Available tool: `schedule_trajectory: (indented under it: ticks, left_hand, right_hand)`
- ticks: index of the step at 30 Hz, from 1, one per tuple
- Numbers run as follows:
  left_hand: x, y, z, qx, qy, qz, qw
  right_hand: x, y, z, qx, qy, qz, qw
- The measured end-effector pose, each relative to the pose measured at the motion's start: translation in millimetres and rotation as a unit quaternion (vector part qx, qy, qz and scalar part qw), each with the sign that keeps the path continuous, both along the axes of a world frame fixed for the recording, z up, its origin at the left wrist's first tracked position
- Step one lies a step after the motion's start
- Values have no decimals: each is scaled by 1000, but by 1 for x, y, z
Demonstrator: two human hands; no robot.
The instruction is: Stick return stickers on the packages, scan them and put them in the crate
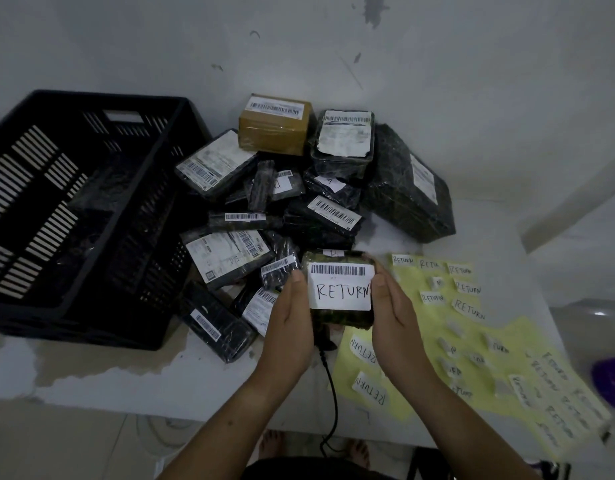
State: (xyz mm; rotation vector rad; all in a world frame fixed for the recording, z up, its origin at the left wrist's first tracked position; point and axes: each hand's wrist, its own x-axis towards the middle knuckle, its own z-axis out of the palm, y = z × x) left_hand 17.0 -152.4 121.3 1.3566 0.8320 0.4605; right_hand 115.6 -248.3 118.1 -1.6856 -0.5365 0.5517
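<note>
Far to the left of the held package (344,321) stands a black plastic crate (74,318) on the white table (153,375). Its walls are slatted, and inside it some dark wrapped things lie, too dim to tell apart.

Between the crate and the held package, and also behind the package, is a pile of packages (229,258). Most of them are in black wrap with white barcode labels. At the back of the pile, behind the held package and a little to its left, stands a brown cardboard box (274,133) with a barcode label on top.

The left hand (292,323) lies against the left side of the held package. Its fingers are straight and close together and press flat on that edge; the thumb I cannot see. The package is above the table, between the two hands and just in front of the pile. It is dark green-black and carries a white sticker (340,292) with a barcode and the handwritten word RETURN. The right hand (392,317) presses on the right side in the same way, fingers nearly straight, with the tips at the upper right corner.

Below the held package a black cable (332,393) runs down over the table edge; its upper end is hidden under the package.

Behind the package to the right leans a large black-wrapped parcel (403,202). To the right of the package, a yellow backing sheet (434,327) lies flat on the table with many small RETURN stickers on it.

Far right of the package, at the frame's edge, a purple object (612,379) shows only in part.
</note>
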Motion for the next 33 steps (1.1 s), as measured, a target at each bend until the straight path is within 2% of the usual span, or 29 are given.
schedule_trajectory:
  ticks: [7, 14, 19, 23, 26, 29, 33]
  left_hand:
    - [5, -3, -3, 29, -3, -34, 999]
    - [6, -6, -8, 47, 28, -24, 998]
    - [-22, 26, 3, 166, 18, -63, 984]
    - [-82, 93, 9, 336, 85, -26, 938]
    - [-150, 159, 22, 465, 149, 42, 872]
    - [-213, 225, 30, 502, 214, 76, 835]
    - [-269, 304, 15, 506, 302, 39, 807]
  right_hand:
    - [10, -3, 3, -8, -12, 47, 999]
    - [21, -6, -3, -24, 32, 38, 998]
    - [17, 13, -1, -18, 86, 40, 995]
    - [-2, 51, 2, -19, 119, 48, 991]
    - [-23, 91, 0, -21, 132, 69, 989]
    - [-51, 138, 4, -22, 144, 82, 986]
    - [-89, 205, 20, -7, 217, 109, 970]
